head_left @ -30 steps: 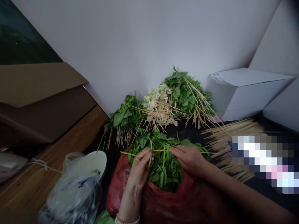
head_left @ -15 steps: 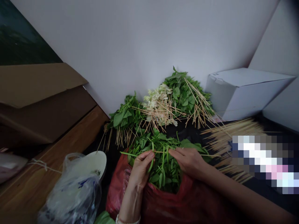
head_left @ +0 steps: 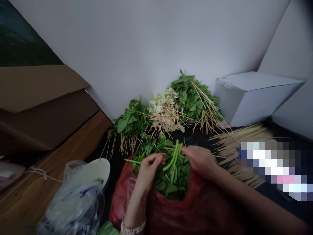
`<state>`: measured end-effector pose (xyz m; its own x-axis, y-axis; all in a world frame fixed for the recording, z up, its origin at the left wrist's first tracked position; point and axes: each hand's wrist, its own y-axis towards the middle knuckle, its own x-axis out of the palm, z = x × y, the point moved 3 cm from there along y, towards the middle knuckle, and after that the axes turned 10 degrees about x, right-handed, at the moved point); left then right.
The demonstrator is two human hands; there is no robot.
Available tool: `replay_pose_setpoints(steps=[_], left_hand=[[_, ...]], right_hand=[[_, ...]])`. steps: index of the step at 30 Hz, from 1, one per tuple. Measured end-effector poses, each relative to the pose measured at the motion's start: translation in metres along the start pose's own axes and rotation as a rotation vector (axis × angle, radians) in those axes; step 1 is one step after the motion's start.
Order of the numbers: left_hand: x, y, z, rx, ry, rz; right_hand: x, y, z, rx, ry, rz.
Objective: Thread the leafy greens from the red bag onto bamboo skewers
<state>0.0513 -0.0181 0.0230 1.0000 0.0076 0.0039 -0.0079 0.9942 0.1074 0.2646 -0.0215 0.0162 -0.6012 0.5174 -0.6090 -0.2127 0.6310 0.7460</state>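
Leafy green stems [head_left: 175,157] hang side by side on a thin bamboo skewer [head_left: 222,157]. My right hand [head_left: 201,160] is closed round that skewer, just right of the stems, and its end sticks out beyond the hand. To the left of the stems is my left hand [head_left: 149,169], thumb and fingertips drawn together; whether anything is between them I cannot make out. Both hands are over an open red plastic bag [head_left: 168,204] filled with loose leafy greens [head_left: 168,187]. One cut green stem [head_left: 132,161] pokes out at the bag's left side.
Against the wall lie skewered greens [head_left: 192,93] and pale skewered vegetables [head_left: 163,101]. Loose bamboo skewers [head_left: 244,140] spread at right before a white box [head_left: 261,98]. At left are a white bowl [head_left: 104,166], a clear plastic bag [head_left: 73,202] and a cardboard box [head_left: 46,120].
My left hand has come off the stem it was pinching on the skewer. The stems have gathered closer together against my right hand, which has risen slightly.
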Motion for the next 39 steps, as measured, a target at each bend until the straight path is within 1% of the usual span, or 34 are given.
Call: replay_pose_setpoints(steps=[3, 5, 7, 10, 12, 14, 16, 17, 19, 20, 23, 25, 29, 31, 33, 36, 39], left_hand=[[-0.007, 0.010, 0.012, 0.195, 0.258, 0.010], [-0.003, 0.011, 0.013, 0.299, 0.441, -0.045], [0.006, 0.008, 0.008, 0.364, 0.615, -0.133], [0.023, 0.001, -0.003, 0.406, 0.891, -0.264], [0.031, -0.003, -0.008, 0.407, 1.091, -0.311], [0.035, -0.006, -0.012, 0.383, 1.261, -0.334], [0.037, -0.008, -0.012, 0.354, 1.349, -0.358], [0.037, -0.009, -0.012, 0.350, 1.353, -0.373], [0.036, -0.010, -0.010, 0.356, 1.289, -0.384], [0.034, -0.010, -0.008, 0.364, 1.231, -0.370], [0.023, -0.007, -0.001, 0.387, 0.993, -0.258], [0.013, -0.003, 0.003, 0.361, 0.783, -0.168], [-0.002, 0.001, 0.007, 0.207, 0.289, -0.003], [-0.006, 0.001, 0.006, 0.108, 0.052, 0.067], [-0.007, 0.000, 0.004, 0.015, -0.134, 0.118], [-0.009, -0.002, 0.000, -0.078, -0.317, 0.139], [-0.011, -0.003, -0.003, -0.132, -0.443, 0.111]], right_hand=[[-0.010, 0.006, 0.024, 0.200, 0.091, 0.097], [-0.013, 0.007, 0.036, 0.336, 0.179, 0.119], [-0.013, 0.007, 0.043, 0.419, 0.250, 0.124], [-0.011, 0.007, 0.043, 0.443, 0.289, 0.118], [-0.010, 0.007, 0.041, 0.428, 0.284, 0.111], [-0.010, 0.007, 0.039, 0.409, 0.277, 0.113], [-0.011, 0.008, 0.037, 0.394, 0.274, 0.118], [-0.011, 0.008, 0.036, 0.391, 0.272, 0.116], [-0.012, 0.009, 0.036, 0.389, 0.269, 0.112], [-0.012, 0.009, 0.036, 0.390, 0.268, 0.110], [-0.011, 0.008, 0.036, 0.386, 0.269, 0.112], [-0.011, 0.008, 0.036, 0.388, 0.274, 0.108], [-0.010, 0.007, 0.034, 0.392, 0.284, 0.100], [-0.010, 0.008, 0.033, 0.384, 0.294, 0.098], [-0.010, 0.008, 0.031, 0.377, 0.301, 0.092], [-0.010, 0.008, 0.028, 0.366, 0.302, 0.078], [-0.009, 0.007, 0.024, 0.342, 0.299, 0.060]])
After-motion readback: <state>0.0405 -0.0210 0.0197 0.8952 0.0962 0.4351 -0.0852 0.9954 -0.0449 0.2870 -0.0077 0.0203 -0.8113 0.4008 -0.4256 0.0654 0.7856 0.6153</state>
